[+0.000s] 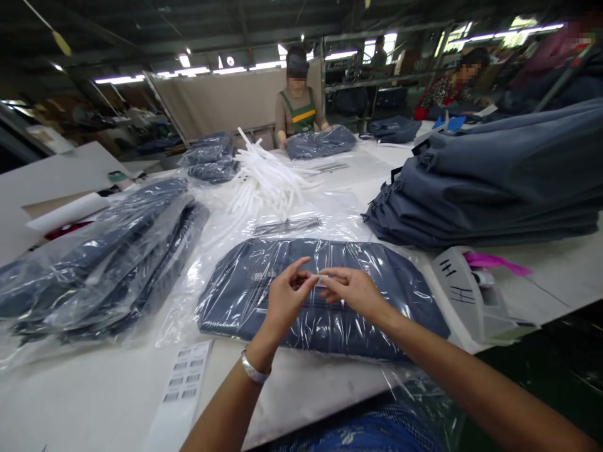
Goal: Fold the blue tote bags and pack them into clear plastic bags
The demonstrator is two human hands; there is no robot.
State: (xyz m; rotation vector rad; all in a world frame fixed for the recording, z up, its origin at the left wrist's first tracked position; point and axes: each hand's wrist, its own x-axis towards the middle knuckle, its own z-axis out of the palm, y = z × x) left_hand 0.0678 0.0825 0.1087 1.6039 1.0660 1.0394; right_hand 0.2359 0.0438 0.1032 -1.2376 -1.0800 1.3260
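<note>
A dark blue fabric item (377, 263), apparently a bag, lies flat in a clear plastic bag (230, 295) on the table before me. Just above its middle, both hands meet at a small white sticker (322, 280). My left hand (288, 298), with a silver bangle at the wrist, is closed in a pinch of thumb and forefinger on the sticker's left edge. From the other side, my right hand (353, 292) pinches the right edge with its fingers bent. The sticker's print is too small to read. A sheet of barcode stickers (183, 376) lies at the near left.
Plastic-wrapped dark blue items (103, 263) are piled at left. Unwrapped ones (490, 182) form a tall stack at right, behind a white tape dispenser (464, 289). White strips (268, 176) lie beyond. A co-worker (299, 107) handles a wrapped item (320, 143) across the table.
</note>
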